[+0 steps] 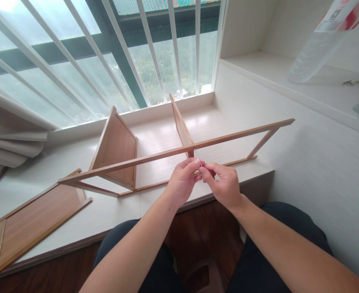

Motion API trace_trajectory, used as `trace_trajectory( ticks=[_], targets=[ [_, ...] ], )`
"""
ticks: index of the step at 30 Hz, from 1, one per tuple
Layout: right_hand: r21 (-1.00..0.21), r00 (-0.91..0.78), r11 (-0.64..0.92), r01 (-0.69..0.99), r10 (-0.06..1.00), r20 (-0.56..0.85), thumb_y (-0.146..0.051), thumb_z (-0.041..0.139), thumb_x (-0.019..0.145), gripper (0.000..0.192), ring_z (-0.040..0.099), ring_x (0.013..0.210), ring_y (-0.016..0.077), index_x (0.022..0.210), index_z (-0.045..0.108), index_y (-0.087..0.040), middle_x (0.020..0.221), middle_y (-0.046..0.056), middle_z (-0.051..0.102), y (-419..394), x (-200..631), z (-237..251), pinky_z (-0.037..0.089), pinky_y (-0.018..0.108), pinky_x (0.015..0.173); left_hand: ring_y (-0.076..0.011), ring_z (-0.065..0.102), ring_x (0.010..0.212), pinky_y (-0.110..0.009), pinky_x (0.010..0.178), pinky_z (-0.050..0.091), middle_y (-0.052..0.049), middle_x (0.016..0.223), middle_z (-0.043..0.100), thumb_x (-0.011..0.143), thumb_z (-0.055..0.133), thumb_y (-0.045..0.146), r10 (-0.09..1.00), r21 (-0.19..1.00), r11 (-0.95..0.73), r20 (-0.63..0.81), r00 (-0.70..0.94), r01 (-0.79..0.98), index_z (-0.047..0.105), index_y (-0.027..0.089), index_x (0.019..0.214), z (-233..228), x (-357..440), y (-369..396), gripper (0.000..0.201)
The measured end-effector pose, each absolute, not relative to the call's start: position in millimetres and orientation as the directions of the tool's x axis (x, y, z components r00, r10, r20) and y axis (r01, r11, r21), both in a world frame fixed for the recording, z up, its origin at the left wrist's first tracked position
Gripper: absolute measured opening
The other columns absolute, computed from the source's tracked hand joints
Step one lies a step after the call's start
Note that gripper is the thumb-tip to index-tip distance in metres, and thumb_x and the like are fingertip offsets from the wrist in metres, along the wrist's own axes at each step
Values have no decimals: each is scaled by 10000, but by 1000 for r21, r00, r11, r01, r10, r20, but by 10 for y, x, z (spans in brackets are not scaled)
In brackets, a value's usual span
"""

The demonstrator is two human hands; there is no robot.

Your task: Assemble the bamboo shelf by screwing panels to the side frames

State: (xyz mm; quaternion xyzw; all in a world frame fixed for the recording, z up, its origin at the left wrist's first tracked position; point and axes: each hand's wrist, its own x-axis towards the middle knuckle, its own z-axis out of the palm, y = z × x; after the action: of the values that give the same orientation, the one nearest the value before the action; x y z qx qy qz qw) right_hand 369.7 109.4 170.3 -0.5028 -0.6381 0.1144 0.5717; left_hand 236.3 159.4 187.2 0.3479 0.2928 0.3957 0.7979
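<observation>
Head view: sill (112, 211) carries the frame (155, 156), which spans it from near the left front edge toward the right wall. Loose panel (36, 219) lies flat at the sill's left front corner. Your left hand (181, 181) and right hand (225, 185) meet at the frame's middle rail, fingertips pinched on a thin metal pin (197, 154).

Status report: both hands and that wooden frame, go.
Left hand and right hand pinch a thin metal pin beneath the frame rail. Loose panel lies apart, left.
</observation>
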Motion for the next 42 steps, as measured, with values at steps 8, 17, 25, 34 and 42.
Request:
trace_trajectory(
  ticks=[8,17,25,34,42],
  targets=[
    [-709,152,472,524,767,624,-304,644,983,194,610,541,127,826,706,-208,641,-14,694,1080,3710,1699,521,248,571,-142,621,755,-259,684,457,-22,778,654,729,878,394,838,799,436,-194,510,-413,714,149,790,1862,2357,1585,301],
    [-703,215,484,522,722,657,-253,734,922,76,599,551,120,958,675,-221,705,-23,709,1095,3713,1687,529,239,555,-144,620,802,-245,692,453,-32,819,668,750,862,389,837,801,435,-191,513,-411,736,147,809,1864,2334,1598,279],
    [-702,244,485,522,704,667,-247,745,922,127,604,563,115,988,637,-232,714,-34,695,1099,3704,1654,529,234,570,-162,623,825,-259,711,463,-49,837,673,769,841,373,824,809,436,-183,536,-395,736,143,812,1845,2325,1626,257],
    [-676,252,508,534,667,701,-217,754,914,190,603,564,106,1045,618,-232,737,-36,691,1115,3715,1614,524,228,561,-155,605,805,-256,715,465,-41,832,655,793,820,390,800,797,454,-166,577,-400,722,155,828,1833,2319,1650,257],
    [-642,235,540,544,637,735,-197,754,912,218,587,553,103,1068,611,-245,746,-43,693,1132,3701,1634,527,231,566,-143,579,760,-273,758,488,-26,782,620,789,821,373,784,775,483,-175,596,-408,723,162,838,1860,2317,1643,238]
  ],
)
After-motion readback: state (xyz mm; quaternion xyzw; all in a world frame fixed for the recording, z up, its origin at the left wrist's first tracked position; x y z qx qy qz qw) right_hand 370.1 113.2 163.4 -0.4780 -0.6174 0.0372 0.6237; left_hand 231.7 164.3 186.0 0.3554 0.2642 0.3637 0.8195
